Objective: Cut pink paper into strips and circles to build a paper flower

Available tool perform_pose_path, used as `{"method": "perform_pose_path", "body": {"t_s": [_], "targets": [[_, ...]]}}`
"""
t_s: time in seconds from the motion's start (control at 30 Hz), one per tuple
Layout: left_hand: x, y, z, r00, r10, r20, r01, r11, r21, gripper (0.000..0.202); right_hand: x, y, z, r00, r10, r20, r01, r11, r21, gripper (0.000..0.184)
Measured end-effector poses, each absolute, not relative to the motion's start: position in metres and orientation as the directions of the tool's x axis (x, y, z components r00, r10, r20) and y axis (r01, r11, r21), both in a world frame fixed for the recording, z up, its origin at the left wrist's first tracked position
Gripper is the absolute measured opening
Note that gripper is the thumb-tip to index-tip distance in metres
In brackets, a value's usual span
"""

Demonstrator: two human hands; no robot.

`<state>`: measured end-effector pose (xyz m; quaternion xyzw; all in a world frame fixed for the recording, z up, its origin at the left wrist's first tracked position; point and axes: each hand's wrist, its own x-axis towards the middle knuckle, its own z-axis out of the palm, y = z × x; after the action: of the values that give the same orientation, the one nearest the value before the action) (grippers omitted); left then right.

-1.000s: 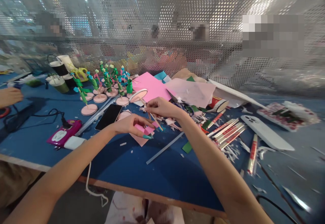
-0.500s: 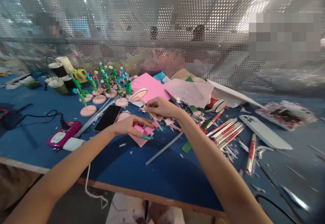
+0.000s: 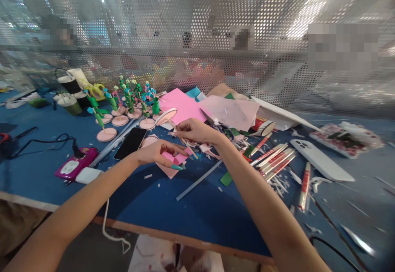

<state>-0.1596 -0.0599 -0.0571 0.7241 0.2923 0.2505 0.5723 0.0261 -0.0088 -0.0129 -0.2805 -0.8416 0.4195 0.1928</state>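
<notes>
While the disc-ended stick point(image 3: 193, 153) passes through the pinched right grip point(image 3: 195, 132), right of the phone point(image 3: 131, 143), the left grip point(image 3: 156, 151) curls at pink paper point(image 3: 180, 159), its closure indeterminable.

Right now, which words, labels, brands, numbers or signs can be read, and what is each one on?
None can be read.
Red-banded packets: any print is too small and blurred.
Red tube: markings too blurred.
Purple box: marks on its white face too small to make out.
Dark phone and white phone: no lettering visible.
</notes>
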Motion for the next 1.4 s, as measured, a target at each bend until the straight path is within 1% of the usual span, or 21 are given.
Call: {"method": "perform_pose_path", "body": {"t_s": [0.3, 0.5, 0.67, 0.83, 0.9, 0.97, 1.1, 1.17, 1.27, 1.33, 1.4], "targets": [[-0.16, -0.059, -0.059, 0.707, 0.707, 0.01, 0.159, -0.173, 0.972, 0.033, 0.025, -0.011, -0.013, -0.765, 0.638, 0.086, 0.331, 0.504, -0.798, 0.035], [-0.16, -0.058, -0.062, 0.707, 0.707, 0.005, 0.151, -0.158, 0.976, 0.038, 0.023, -0.014, -0.012, -0.764, 0.643, 0.055, 0.338, 0.471, -0.815, 0.034], [-0.16, -0.059, -0.063, 0.714, 0.7, -0.002, 0.132, -0.132, 0.982, 0.037, 0.023, -0.014, -0.012, -0.759, 0.65, 0.048, 0.334, 0.451, -0.827, 0.032], [-0.159, -0.06, -0.062, 0.708, 0.706, 0.007, 0.114, -0.124, 0.986, 0.038, 0.023, -0.014, -0.011, -0.755, 0.652, 0.07, 0.331, 0.47, -0.818, 0.035], [-0.16, -0.059, -0.063, 0.701, 0.713, 0.001, 0.097, -0.098, 0.99, 0.039, 0.022, -0.015, -0.011, -0.736, 0.671, 0.088, 0.329, 0.469, -0.819, 0.035], [-0.161, -0.057, -0.064, 0.684, 0.73, 0.021, 0.044, -0.07, 0.997, 0.039, 0.021, -0.015, -0.01, -0.703, 0.703, 0.108, 0.33, 0.457, -0.826, 0.035], [-0.163, -0.053, -0.066, 0.618, 0.782, 0.073, -0.091, -0.022, 0.996, 0.04, 0.019, -0.014, -0.009, -0.632, 0.761, 0.145, 0.318, 0.426, -0.847, 0.036], [-0.163, -0.051, -0.069, 0.562, 0.822, 0.091, -0.131, -0.02, 0.991, 0.044, 0.019, -0.014, -0.009, -0.59, 0.79, 0.167, 0.311, 0.414, -0.856, 0.037], [-0.161, -0.048, -0.074, 0.404, 0.902, 0.153, -0.168, -0.092, 0.982, 0.056, 0.019, -0.015, -0.007, -0.533, 0.827, 0.181, 0.296, 0.382, -0.875, 0.039], [-0.159, -0.047, -0.077, 0.301, 0.932, 0.202, -0.152, -0.162, 0.975, 0.064, 0.018, -0.017, -0.006, -0.486, 0.857, 0.173, 0.286, 0.343, -0.895, 0.041], [-0.157, -0.046, -0.078, 0.248, 0.937, 0.244, -0.111, -0.223, 0.969, 0.064, 0.016, -0.019, -0.004, -0.424, 0.892, 0.155, 0.267, 0.287, -0.92, 0.042]]}}
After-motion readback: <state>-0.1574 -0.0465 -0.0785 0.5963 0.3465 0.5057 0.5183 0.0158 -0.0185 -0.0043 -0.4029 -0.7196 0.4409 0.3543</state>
